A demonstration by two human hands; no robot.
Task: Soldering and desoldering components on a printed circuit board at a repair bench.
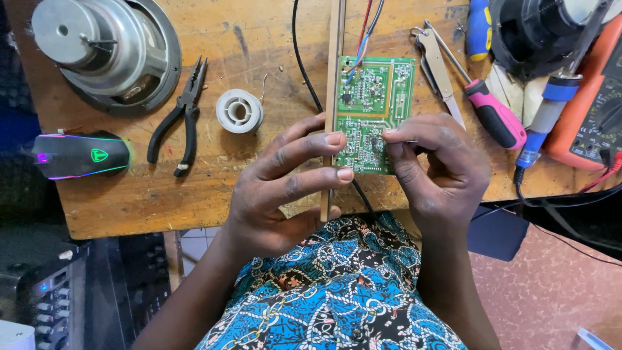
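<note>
Glossy green circuit board (374,113), scuffed matt wooden bench (194,188), shiny metal speaker magnet (91,42).

Worn wooden bench (162,194) with speaker (107,48), pliers (181,120), solder spool (239,111), mouse (81,154)

Bare counter (129,201) lay open along the near edge; pliers (181,116), solder spool (239,110) and screwdriver (495,116) crowded the far side.

bare left hand (272,194) and right hand (437,165), no rings or sleeves, forearms uncovered, blue patterned garment (330,291) with white chain print and black-orange floral bits
</note>
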